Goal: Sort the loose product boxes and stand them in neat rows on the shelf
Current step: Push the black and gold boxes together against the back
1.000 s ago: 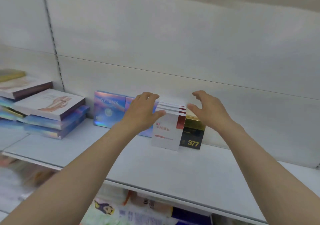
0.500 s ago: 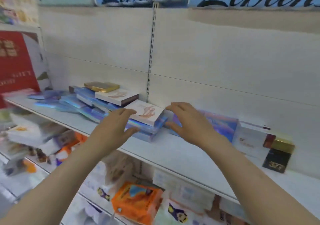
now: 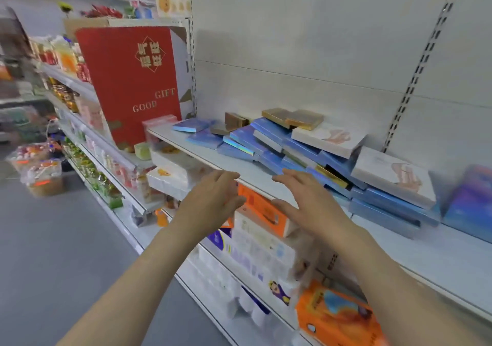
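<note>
I have turned away from the boxes I stood up a moment ago. They are out of sight now, far off to my right. In front of me is the messy pile of boxes [image 3: 314, 156] on the shelf [image 3: 202, 156]. The blue ones, white ones and gold ones all lie flat and crooked, leaning on each other.

My left hand [image 3: 213, 199] is out in front of the shelf edge, fingers straight and a bit spread, holding nothing. My right hand [image 3: 306, 199] is just by the near side of the pile, fingers spread too, also holding nothing. I cannot tell if it touches a box yet.

So one small row is done, I think, and this big pile is next. Most of the job is still left.
</note>
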A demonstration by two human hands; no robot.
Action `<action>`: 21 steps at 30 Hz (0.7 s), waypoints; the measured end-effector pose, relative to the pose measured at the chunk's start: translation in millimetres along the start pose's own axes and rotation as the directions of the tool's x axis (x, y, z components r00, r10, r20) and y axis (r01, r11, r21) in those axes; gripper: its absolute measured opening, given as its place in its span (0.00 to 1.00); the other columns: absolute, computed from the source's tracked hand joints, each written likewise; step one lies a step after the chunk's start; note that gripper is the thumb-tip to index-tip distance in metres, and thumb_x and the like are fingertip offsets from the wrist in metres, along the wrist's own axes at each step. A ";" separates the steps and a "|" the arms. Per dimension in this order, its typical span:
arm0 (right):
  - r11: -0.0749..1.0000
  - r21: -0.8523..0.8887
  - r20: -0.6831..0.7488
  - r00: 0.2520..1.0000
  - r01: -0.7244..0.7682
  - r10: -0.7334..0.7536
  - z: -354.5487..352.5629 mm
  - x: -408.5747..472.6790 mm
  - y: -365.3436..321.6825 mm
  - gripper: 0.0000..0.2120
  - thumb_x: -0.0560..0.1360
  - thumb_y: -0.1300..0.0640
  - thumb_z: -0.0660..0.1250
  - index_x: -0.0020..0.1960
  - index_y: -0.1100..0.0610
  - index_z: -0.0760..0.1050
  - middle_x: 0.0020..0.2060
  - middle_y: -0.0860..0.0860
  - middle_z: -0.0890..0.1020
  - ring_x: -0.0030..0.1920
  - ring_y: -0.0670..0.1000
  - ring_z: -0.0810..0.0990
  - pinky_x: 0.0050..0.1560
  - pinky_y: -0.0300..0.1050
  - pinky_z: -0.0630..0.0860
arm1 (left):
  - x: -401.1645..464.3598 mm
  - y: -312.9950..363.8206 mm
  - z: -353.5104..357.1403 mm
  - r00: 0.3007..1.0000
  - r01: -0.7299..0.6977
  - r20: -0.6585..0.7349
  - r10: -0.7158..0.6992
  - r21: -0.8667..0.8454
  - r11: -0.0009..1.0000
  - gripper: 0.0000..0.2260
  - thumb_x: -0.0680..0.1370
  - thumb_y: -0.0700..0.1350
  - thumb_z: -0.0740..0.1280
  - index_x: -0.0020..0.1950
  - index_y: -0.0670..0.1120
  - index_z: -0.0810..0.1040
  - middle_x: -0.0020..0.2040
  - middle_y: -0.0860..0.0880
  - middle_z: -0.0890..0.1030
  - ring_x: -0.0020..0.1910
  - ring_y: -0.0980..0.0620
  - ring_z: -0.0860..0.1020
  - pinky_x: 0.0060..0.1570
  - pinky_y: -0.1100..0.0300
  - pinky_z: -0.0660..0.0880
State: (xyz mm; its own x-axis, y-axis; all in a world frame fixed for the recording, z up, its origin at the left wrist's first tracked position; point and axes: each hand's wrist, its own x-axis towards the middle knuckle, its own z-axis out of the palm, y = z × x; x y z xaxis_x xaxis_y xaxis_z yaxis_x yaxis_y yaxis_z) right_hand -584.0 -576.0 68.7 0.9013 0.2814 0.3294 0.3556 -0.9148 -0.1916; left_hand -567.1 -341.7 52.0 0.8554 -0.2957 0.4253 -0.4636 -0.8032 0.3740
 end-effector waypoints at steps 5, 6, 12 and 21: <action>0.999 0.029 -0.031 0.999 0.015 -0.014 48.2 109.1 -20.3 0.25 0.79 0.42 0.62 0.74 0.45 0.65 0.75 0.45 0.64 0.75 0.46 0.59 0.70 0.45 0.63 | 58.3 -94.8 -6.2 0.999 0.023 -0.029 -0.022 0.033 0.999 0.22 0.78 0.54 0.66 0.70 0.50 0.70 0.66 0.50 0.73 0.65 0.50 0.71 0.61 0.55 0.70; 0.999 0.040 -0.037 0.999 0.020 -0.019 57.1 133.8 -22.3 0.25 0.79 0.42 0.63 0.74 0.46 0.65 0.74 0.46 0.65 0.75 0.46 0.60 0.70 0.45 0.63 | 74.1 -114.1 -8.9 0.999 0.021 -0.030 -0.020 0.042 0.999 0.22 0.78 0.52 0.66 0.71 0.49 0.69 0.66 0.50 0.73 0.65 0.49 0.72 0.60 0.55 0.70; 0.993 0.116 -0.062 0.998 -0.013 0.020 92.0 283.0 -33.5 0.24 0.78 0.46 0.66 0.72 0.50 0.69 0.72 0.48 0.69 0.73 0.50 0.64 0.68 0.41 0.61 | 179.9 -220.7 -23.6 1.000 -0.004 0.008 0.003 0.081 0.997 0.23 0.77 0.55 0.67 0.70 0.48 0.71 0.66 0.49 0.74 0.66 0.49 0.71 0.62 0.56 0.69; 0.981 0.139 0.032 0.991 -0.134 0.131 164.5 436.5 -37.5 0.21 0.78 0.47 0.67 0.68 0.52 0.73 0.66 0.49 0.74 0.67 0.52 0.70 0.64 0.44 0.68 | 282.4 -352.6 -1.4 0.997 -0.015 0.072 0.012 0.038 0.999 0.24 0.78 0.58 0.63 0.71 0.48 0.70 0.67 0.49 0.74 0.67 0.49 0.71 0.64 0.57 0.66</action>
State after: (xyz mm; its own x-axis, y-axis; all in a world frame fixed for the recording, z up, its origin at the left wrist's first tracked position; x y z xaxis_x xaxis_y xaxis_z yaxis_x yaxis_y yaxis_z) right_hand -163.3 -371.2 67.6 0.9474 0.1685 0.2721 0.2627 -0.8951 -0.3602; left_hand -162.4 -141.3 41.4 0.8642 -0.3422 0.3690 -0.4673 -0.8176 0.3362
